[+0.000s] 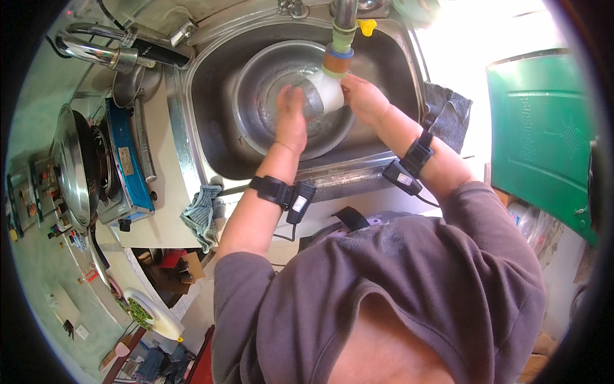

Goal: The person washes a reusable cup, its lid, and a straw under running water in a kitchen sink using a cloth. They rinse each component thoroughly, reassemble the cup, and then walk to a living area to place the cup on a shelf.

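Under the tap outlet, which has pale green, blue and brown fittings, a white cup-like vessel with a silvery grey end lies tilted on its side between my hands. My right hand grips its right end, the fingers partly hidden behind it. My left hand, blurred, is against the grey end on the left. Beneath them a round metal basin holds rippling water. It sits in a stainless steel sink. Whether water is running from the outlet is hard to make out.
Left of the sink stand a second chrome faucet, a blue portable gas stove and a lidded pan. A striped cloth hangs at the counter edge. To the right are a dark grey cloth and a green panel.
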Demonstrator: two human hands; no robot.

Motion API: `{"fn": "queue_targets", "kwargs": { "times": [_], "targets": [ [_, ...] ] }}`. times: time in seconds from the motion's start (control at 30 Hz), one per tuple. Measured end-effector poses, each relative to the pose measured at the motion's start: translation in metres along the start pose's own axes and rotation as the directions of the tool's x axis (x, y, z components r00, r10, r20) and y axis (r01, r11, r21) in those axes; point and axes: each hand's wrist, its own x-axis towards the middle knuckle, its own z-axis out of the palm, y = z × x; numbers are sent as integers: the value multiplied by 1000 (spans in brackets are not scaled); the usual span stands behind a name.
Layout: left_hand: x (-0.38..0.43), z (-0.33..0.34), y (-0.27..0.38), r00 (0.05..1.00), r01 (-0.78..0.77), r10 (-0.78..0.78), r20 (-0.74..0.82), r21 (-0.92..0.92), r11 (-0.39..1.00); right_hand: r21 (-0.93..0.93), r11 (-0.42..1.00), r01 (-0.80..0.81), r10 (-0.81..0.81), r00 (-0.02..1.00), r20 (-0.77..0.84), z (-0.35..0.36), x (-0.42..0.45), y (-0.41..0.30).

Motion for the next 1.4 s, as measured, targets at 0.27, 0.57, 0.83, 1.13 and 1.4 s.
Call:
{"fn": "queue_targets", "kwargs": {
  "times": [0.27, 0.57, 0.83, 1.13, 1.4],
  "targets": [
    [12, 20, -10, 712, -642, 622, 326, 661, 388, 537, 835, -118, 262, 944, -201, -21, 9, 16],
    [28, 29, -12, 776, -610, 572, 265, 546, 575, 484, 862, -150, 251, 956, -150, -26, -4, 11],
    [32, 13, -11, 993, 10, 24, 119, -277, 961, 516, 849, -111, 238, 953, -186, -16, 0, 17],
    [6, 27, 2, 981, -163, 172, 87, -102, 981, 566, 806, -173, 307, 940, -151, -7, -7, 18],
    [17, 16, -7, 987, 30, 6, -162, 219, 975, 91, 996, 10, 9, 977, -212, -8, 7, 13]
  ]
}}
